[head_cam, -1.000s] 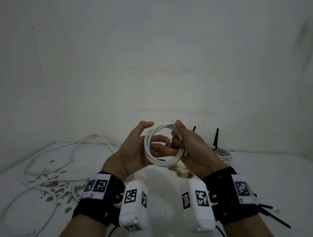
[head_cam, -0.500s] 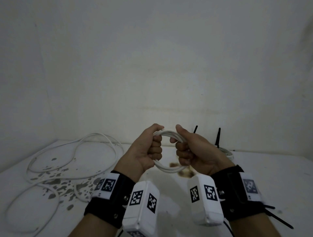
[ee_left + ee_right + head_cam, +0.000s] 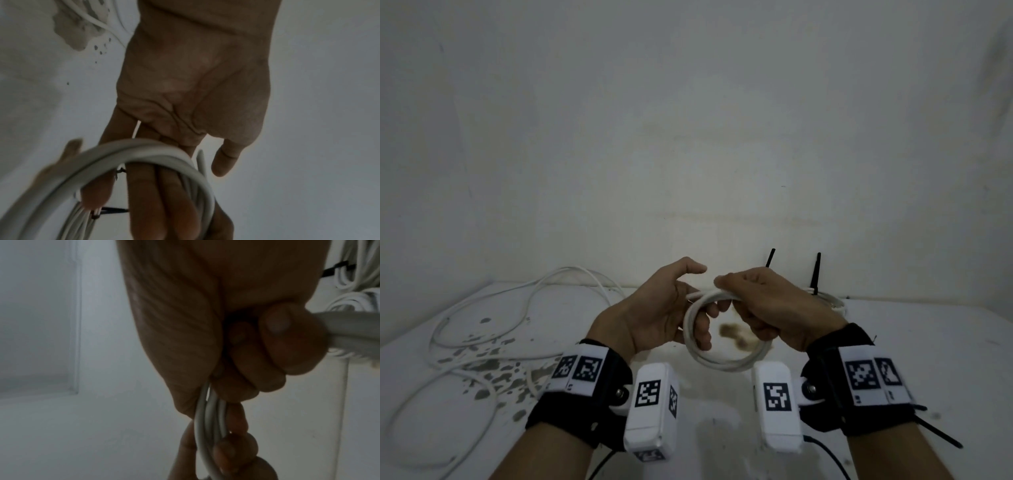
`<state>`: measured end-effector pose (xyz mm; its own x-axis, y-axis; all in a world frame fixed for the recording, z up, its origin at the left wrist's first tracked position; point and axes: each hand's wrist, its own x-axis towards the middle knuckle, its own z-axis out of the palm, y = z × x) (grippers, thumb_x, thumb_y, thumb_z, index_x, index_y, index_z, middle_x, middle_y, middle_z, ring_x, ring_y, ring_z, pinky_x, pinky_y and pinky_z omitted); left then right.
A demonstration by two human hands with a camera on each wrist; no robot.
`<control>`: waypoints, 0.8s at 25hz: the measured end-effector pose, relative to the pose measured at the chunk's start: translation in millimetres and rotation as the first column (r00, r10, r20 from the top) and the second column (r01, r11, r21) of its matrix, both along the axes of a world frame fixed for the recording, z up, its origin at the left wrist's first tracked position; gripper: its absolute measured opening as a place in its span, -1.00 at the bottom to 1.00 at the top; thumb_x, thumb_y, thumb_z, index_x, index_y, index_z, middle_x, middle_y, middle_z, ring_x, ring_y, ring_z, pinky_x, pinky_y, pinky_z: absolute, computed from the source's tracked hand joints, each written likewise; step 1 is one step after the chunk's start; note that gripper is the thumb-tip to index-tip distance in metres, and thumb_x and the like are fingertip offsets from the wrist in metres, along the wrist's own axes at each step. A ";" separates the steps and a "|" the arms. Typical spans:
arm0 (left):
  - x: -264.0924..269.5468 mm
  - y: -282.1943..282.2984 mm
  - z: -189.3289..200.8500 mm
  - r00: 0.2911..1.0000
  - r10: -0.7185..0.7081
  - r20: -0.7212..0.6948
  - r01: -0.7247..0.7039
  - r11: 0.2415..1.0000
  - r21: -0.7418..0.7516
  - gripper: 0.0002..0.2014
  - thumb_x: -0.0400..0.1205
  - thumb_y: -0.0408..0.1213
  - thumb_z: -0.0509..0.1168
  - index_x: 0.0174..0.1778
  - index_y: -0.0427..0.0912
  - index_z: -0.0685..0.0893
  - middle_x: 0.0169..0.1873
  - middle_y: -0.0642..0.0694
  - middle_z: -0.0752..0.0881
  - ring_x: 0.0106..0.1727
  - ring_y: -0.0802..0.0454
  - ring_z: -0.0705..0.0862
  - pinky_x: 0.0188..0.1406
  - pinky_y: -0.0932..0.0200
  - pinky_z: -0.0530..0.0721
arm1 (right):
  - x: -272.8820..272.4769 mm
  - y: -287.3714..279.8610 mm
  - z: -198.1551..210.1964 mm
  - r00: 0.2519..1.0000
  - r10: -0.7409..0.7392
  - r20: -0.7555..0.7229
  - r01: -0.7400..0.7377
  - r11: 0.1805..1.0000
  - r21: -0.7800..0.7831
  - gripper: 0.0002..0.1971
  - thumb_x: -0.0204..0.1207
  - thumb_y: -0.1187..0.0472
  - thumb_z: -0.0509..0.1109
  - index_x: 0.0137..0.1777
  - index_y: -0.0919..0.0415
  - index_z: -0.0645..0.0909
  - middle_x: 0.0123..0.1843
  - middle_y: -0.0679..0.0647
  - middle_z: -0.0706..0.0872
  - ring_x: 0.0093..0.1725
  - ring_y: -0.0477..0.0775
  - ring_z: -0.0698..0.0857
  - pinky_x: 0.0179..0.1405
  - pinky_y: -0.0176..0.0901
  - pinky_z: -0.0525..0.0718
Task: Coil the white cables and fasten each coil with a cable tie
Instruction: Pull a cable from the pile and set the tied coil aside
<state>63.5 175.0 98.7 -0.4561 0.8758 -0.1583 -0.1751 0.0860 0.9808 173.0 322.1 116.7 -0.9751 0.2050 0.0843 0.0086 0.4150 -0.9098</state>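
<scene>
The right hand [image 3: 774,308] curls its fingers [image 3: 287,340] tight round the top of the white coil [image 3: 722,365], held in the air above the table [image 3: 928,359]. The left hand [image 3: 654,315] has straight, relaxed fingers [image 3: 148,194] passed through the loop. Loose white cable [image 3: 482,342] sprawls toward the table's left edge; tied coils [image 3: 832,303] with black cable ties [image 3: 816,274] sit by the wall, behind the right hand.

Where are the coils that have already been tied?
In the head view, the tied coils lie on the table against the back wall, just beyond the right hand, black cable ties sticking up.
</scene>
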 end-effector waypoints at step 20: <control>13.7 9.8 4.6 0.986 0.164 -0.011 -0.162 0.983 0.084 -0.52 0.47 0.27 0.35 -0.36 -0.13 0.58 -0.59 0.08 0.10 -0.62 0.18 0.05 -0.69 0.36 0.14 | -2.3 17.0 -10.7 0.966 0.074 -0.249 -0.141 0.954 -0.263 -0.79 0.74 0.12 0.26 -0.09 0.21 0.44 -0.43 0.04 0.46 -0.52 -0.04 0.29 -0.53 -0.22 0.39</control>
<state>77.2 184.9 103.3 -0.5958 0.7992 -0.0789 -0.1629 -0.0241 0.9864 170.6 339.1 106.0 -0.9521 0.1476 0.2678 -0.2492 0.1331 -0.9593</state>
